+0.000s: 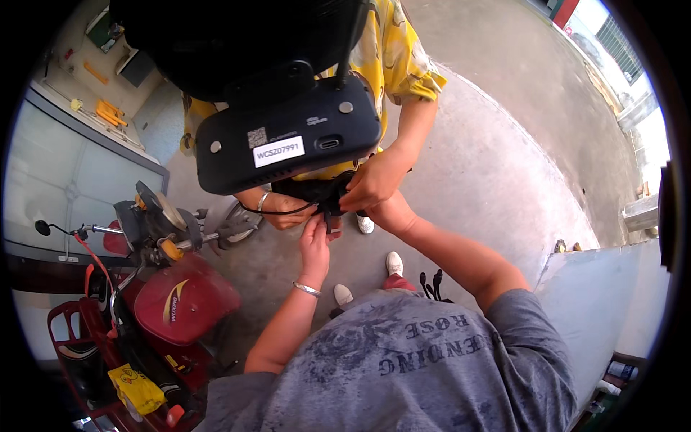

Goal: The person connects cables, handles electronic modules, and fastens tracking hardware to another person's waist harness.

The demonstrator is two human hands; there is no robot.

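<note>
My left hand (314,248), with a silver bangle on its wrist, is closed around the end of a thin black strap (328,222). That strap hangs from a black pouch (306,190) at a co-worker's waist. My right hand (391,214) reaches to the same spot from the right. Its fingers are mostly hidden behind the co-worker's hand (380,178), which presses on the black bundle. The co-worker's other hand (286,210), also wearing a bangle, is at the pouch beside a black cable (277,212).
The co-worker, in a yellow patterned shirt, wears a black head-mounted device (288,137) that covers much of the upper view. A red motor tricycle (183,299) stands at the left, with a yellow bag (137,389) on it. A pale wall (604,302) is at the right. Below lies concrete floor (489,165).
</note>
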